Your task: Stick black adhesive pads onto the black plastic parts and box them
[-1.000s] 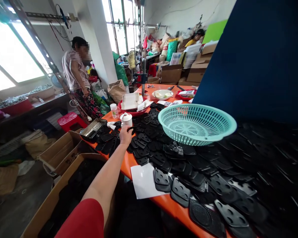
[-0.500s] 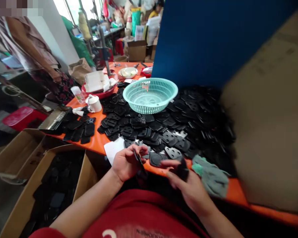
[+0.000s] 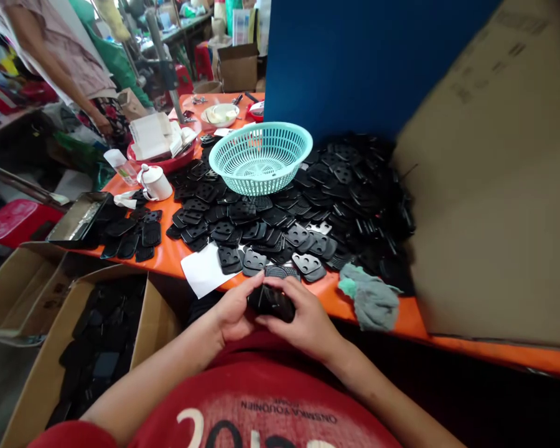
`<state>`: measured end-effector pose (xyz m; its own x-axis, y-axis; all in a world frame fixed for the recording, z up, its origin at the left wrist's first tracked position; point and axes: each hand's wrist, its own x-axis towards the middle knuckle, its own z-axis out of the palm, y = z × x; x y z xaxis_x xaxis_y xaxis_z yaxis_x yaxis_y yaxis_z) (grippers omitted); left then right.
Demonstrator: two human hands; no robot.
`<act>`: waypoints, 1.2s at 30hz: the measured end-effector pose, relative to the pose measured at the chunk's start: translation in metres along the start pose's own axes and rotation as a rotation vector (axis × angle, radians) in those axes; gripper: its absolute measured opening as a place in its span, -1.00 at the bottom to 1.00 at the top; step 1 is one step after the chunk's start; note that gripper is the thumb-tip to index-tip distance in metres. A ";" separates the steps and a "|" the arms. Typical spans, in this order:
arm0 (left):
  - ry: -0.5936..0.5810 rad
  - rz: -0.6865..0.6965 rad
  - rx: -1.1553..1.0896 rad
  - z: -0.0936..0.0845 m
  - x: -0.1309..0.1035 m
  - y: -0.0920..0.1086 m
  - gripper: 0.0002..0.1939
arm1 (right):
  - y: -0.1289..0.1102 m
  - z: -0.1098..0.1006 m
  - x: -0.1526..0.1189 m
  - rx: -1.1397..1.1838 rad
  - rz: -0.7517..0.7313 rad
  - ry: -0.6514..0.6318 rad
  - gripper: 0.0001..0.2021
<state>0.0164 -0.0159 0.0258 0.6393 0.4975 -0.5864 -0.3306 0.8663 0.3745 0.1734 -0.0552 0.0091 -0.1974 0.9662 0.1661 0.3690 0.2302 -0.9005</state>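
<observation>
In front of my shirt, my left hand point(image 3: 237, 311) and my right hand point(image 3: 302, 316) are closed together on a small stack of black pads point(image 3: 271, 303). My left thumb lies at the stack's top left, and my right fingers wrap its right side. How many pads are in it cannot be made out. Just beyond my hands, loose flat black pads with round holes point(image 3: 254, 261) lie along the table edge, beside a white paper sheet point(image 3: 200, 270). A grey-green cloth point(image 3: 376, 302) lies to the right of my right hand.
A large heap of black pads point(image 3: 345, 186) covers the orange table point(image 3: 168, 264). A mint plastic basket point(image 3: 261, 186) sits on it. A white lidded mug point(image 3: 156, 185) stands left. Cardboard point(image 3: 490, 218) and a blue panel point(image 3: 354, 68) border the right. An open carton point(image 3: 161, 317) holds black pieces. Someone stands far left.
My hands were apart, each with black pads in it; now they have come together on one stack. The view has shifted slightly down and to the right.
</observation>
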 end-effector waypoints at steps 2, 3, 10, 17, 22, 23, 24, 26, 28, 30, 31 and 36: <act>0.013 -0.030 0.002 -0.002 0.002 -0.004 -0.60 | 0.001 -0.001 -0.001 -0.009 0.011 -0.008 -0.47; 0.023 -0.026 0.007 -0.003 0.003 -0.005 -0.60 | 0.000 -0.002 -0.001 -0.018 0.011 -0.016 -0.48; 0.120 0.106 0.029 0.003 -0.002 -0.018 -0.76 | -0.004 -0.014 -0.004 0.011 -0.027 -0.064 -0.54; 0.026 0.176 -0.001 0.011 -0.010 -0.022 -0.67 | 0.006 -0.024 -0.010 0.065 -0.064 0.067 -0.61; 0.006 0.207 0.024 0.009 -0.010 -0.024 -0.50 | 0.015 -0.020 -0.018 0.111 -0.034 0.179 -0.64; 0.020 0.218 0.012 0.008 -0.010 -0.025 -0.47 | 0.016 -0.019 -0.020 0.108 -0.028 0.186 -0.63; 0.035 0.234 0.000 0.007 -0.010 -0.026 -0.44 | 0.016 -0.018 -0.021 0.104 -0.022 0.193 -0.60; 0.055 0.284 -0.011 0.006 -0.011 -0.028 -0.40 | 0.017 -0.017 -0.022 0.095 -0.010 0.224 -0.57; 0.054 0.339 0.002 0.006 -0.012 -0.028 -0.37 | 0.017 -0.018 -0.021 0.124 0.028 0.306 -0.60; 0.035 0.375 0.017 0.007 -0.014 -0.028 -0.35 | 0.016 -0.019 -0.019 0.235 0.134 0.400 -0.67; 0.021 0.380 0.025 0.008 -0.015 -0.027 -0.34 | 0.016 -0.020 -0.017 0.333 0.203 0.438 -0.68; -0.085 0.346 0.016 0.002 -0.018 -0.027 -0.31 | 0.015 -0.021 -0.007 0.951 0.476 0.496 -0.62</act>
<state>0.0151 -0.0483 0.0275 0.5471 0.7554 -0.3608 -0.5273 0.6457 0.5523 0.1999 -0.0564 0.0030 0.2306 0.9191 -0.3196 -0.5589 -0.1437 -0.8167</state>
